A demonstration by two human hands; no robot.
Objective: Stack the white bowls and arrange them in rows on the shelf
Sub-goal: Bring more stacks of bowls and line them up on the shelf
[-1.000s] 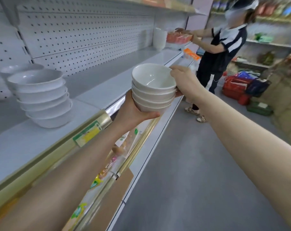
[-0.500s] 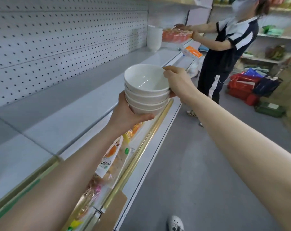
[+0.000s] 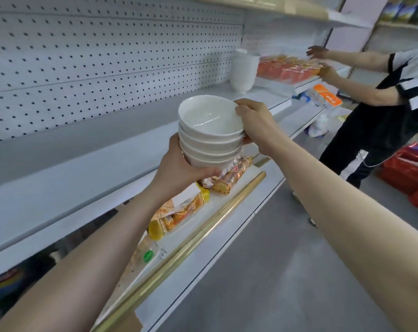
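Carried further along the aisle, the stack of white bowls (image 3: 210,137) is now seen nearer the tall white stack (image 3: 242,70) at the upper right of the frame, and the bowls seen earlier on the shelf are lost from view. The nested stack is held in the air at mid frame, over the front edge of the shelf (image 3: 88,173), touched only by the hands. It is cupped from below and the side by the left hand (image 3: 179,168), with fingers curled round the lowest bowls, while the top rim is gripped by the right hand (image 3: 253,123). The carrying step is judged to be in hand; a level lowering onto the shelf is called for next. Bare shelf is seen left of and behind the stack, bounded at the back by the pegboard (image 3: 107,68). Another person (image 3: 395,97) is reaching in at the far right.
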